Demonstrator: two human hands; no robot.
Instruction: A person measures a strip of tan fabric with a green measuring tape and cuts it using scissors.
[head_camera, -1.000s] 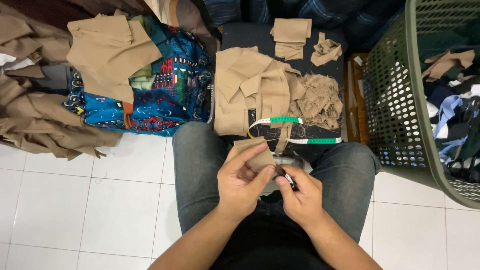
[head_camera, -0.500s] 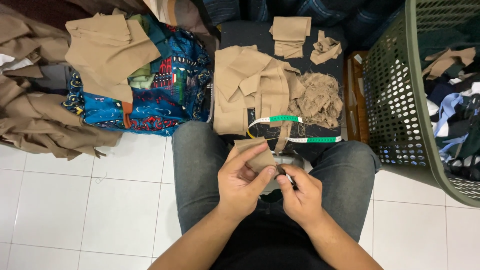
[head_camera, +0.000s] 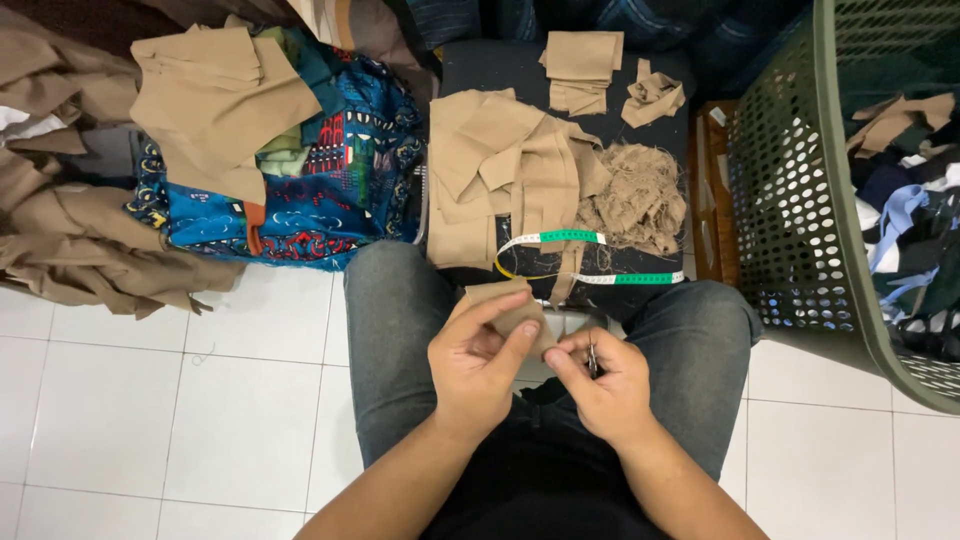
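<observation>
We hold a small tan fabric piece (head_camera: 507, 308) above our lap, between our knees in grey jeans (head_camera: 395, 330). It is a flat, folded scrap of plain khaki cloth with a straight upper edge, matt, the same colour as the cut pieces ahead of us. Our left hand (head_camera: 480, 362) has its fingers curled around it, thumb pressed on the near face and fingertips behind, so the grip is closed on the cloth. Our right hand (head_camera: 600, 385) touches the scrap's lower right corner with fingers pinched together on a small dark metal tool (head_camera: 592, 360); we cannot tell what kind it is, as most of it is hidden in the fist.

Ahead, on one dark stool (head_camera: 480, 65), we count one spread heap of tan cut pieces (head_camera: 505, 170), one tangle of tan thread and fraying (head_camera: 635, 195), one neat stack of folded tan squares (head_camera: 582, 62) and one crumpled scrap (head_camera: 652, 98) beside it. One measuring tape (head_camera: 560, 240), white with green stretches, loops across the stool's near edge. To the left lie one blue patterned cloth (head_camera: 320, 190) and more tan garments (head_camera: 90, 250) on the white tiled floor (head_camera: 150, 420). At right stands one green perforated laundry basket (head_camera: 800, 200) holding mixed clothes.
</observation>
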